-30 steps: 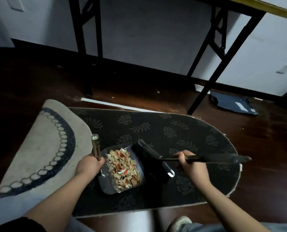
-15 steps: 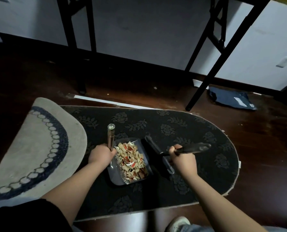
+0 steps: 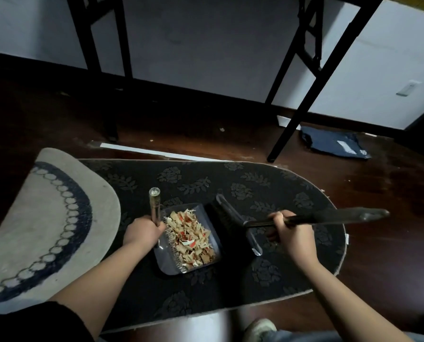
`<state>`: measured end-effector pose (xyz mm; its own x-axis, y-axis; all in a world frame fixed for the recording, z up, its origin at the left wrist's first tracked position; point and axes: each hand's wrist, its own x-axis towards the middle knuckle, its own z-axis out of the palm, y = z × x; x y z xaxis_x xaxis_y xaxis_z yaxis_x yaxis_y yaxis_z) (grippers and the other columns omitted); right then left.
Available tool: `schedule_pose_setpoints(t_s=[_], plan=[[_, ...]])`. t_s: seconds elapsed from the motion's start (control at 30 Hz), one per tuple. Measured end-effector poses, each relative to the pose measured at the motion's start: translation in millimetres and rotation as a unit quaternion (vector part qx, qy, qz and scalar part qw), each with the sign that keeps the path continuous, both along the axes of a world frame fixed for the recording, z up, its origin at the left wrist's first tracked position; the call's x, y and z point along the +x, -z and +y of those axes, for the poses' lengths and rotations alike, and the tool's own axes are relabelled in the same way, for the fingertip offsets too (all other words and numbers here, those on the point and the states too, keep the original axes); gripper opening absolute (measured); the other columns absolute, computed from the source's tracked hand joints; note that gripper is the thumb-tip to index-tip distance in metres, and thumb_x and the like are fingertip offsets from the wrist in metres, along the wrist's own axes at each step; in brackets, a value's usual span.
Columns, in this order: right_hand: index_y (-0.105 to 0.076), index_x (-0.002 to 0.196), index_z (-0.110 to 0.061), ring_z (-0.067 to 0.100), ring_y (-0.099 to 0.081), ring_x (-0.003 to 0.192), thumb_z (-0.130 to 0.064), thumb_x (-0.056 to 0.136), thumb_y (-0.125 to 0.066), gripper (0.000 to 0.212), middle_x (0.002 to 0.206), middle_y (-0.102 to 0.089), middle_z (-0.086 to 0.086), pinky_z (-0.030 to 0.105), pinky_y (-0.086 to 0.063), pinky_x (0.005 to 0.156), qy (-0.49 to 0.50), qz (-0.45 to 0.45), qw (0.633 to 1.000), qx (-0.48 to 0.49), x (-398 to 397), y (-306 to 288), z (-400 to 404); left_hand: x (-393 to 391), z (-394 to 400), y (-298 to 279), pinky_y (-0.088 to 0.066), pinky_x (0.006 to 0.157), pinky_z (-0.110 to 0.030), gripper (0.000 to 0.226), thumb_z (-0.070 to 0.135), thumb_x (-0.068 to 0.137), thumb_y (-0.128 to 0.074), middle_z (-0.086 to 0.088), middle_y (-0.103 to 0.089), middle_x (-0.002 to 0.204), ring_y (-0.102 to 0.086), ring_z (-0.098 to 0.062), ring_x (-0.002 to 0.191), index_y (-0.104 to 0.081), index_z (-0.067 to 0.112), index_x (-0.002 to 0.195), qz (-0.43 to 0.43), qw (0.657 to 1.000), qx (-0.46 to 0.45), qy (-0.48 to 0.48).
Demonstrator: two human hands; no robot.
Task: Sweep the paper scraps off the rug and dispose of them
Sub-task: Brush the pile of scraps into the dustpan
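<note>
At six o'clock, nearest the camera, one pale shoe (image 3: 260, 328) shows at the frame's lower edge on the dark wooden floor (image 3: 391, 255). Just beyond it, two bare forearms reach onto the dark flower-patterned rug (image 3: 255, 188). The left hand (image 3: 141, 233) is curled around the shiny upright handle (image 3: 154, 206) of one grey dustpan (image 3: 171, 262), which sits on the rug near the centre and holds the heap of paper scraps (image 3: 191, 236), tan, white and red. Touching the pan's open side at three o'clock is one dark brush (image 3: 227, 215), its long handle gripped in the fist of the right hand (image 3: 290, 233) and pointing toward three o'clock. At nine o'clock a second, pale rug (image 3: 21, 230) with a ring of dark-edged ovals overlaps the dark one. Farther off, a white strip (image 3: 156, 153) lies along the rug's far edge; at two o'clock a dark blue bag (image 3: 329, 141) bears a white label, unreadable. At twelve o'clock, black table legs (image 3: 295, 119) stand before the wall (image 3: 206, 33).
</note>
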<state>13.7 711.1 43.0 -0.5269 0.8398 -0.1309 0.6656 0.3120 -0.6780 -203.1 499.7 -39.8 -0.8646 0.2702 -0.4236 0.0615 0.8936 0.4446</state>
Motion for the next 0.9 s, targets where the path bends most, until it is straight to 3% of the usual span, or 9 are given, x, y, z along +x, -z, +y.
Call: schedule_pose_setpoints(t_s=[0.13,0.3,0.47,0.6,0.7,0.9], plan=[[-0.064,0.077,-0.022,0.021,-0.067,0.072,-0.03,0.096,-0.046,0.028,0.062,-0.069,0.001,0.039,-0.053,0.075,0.032,-0.032,0.999,-0.009,-4.6,9.6,-0.6,0.5,-0.1,1.2,-0.045,0.075,-0.03,0.036,0.039,0.091,-0.055,-0.011,-0.068,0.108,-0.063,-0.029,0.102,-0.065,0.009,0.108,0.0,1.0,0.003,0.002],[-0.059,0.073,-0.023,0.022,-0.067,0.07,-0.033,0.095,-0.044,0.028,0.063,-0.068,0.002,0.042,-0.053,0.075,-0.026,-0.051,0.998,-0.027,-19.8,25.0,-22.7,-0.1,-0.6,1.4,-0.043,0.073,-0.028,0.034,0.038,0.092,-0.055,-0.01,-0.068,0.107,-0.063,-0.029,0.101,-0.064,0.009,0.108,0.002,1.0,0.006,0.003],[-0.058,0.071,-0.038,0.028,-0.068,0.075,-0.056,0.077,-0.033,0.032,0.074,-0.072,0.004,0.05,-0.054,0.076,-0.022,0.006,1.0,0.0,-10.4,17.2,-17.6,-1.5,-2.9,4.6,-0.041,0.068,-0.027,0.032,0.039,0.091,-0.055,-0.009,-0.071,0.098,-0.066,-0.026,0.093,-0.065,0.011,0.104,-0.012,1.0,0.015,-0.004],[-0.059,0.075,-0.034,0.023,-0.067,0.072,-0.028,0.097,-0.046,0.026,0.07,-0.07,0.002,0.046,-0.053,0.073,-0.018,0.015,0.999,0.042,-4.2,1.5,-14.4,-0.9,-9.1,7.2,-0.041,0.068,-0.027,0.032,0.039,0.092,-0.054,-0.008,-0.071,0.095,-0.065,-0.026,0.093,-0.066,0.012,0.103,-0.01,1.0,0.025,-0.005],[-0.065,0.086,-0.023,0.027,-0.067,0.075,-0.03,0.098,-0.042,0.027,0.075,-0.071,0.005,0.049,-0.053,0.073,-0.02,0.008,0.998,0.061,0.3,-0.9,-11.6,0.9,-19.3,5.5,-0.043,0.072,-0.027,0.033,0.04,0.092,-0.054,-0.008,-0.071,0.099,-0.065,-0.026,0.097,-0.065,0.014,0.108,0.005,1.0,0.022,-0.006],[-0.064,0.085,-0.022,0.023,-0.068,0.073,-0.027,0.099,-0.045,0.024,0.066,-0.069,0.001,0.043,-0.054,0.076,0.013,0.011,0.999,0.033,3.4,-5.2,-23.6,3.6,-55.1,-6.4,-0.043,0.072,-0.027,0.031,0.04,0.091,-0.055,-0.009,-0.07,0.102,-0.064,-0.027,0.098,-0.065,0.014,0.106,0.019,1.0,0.02,-0.013]])
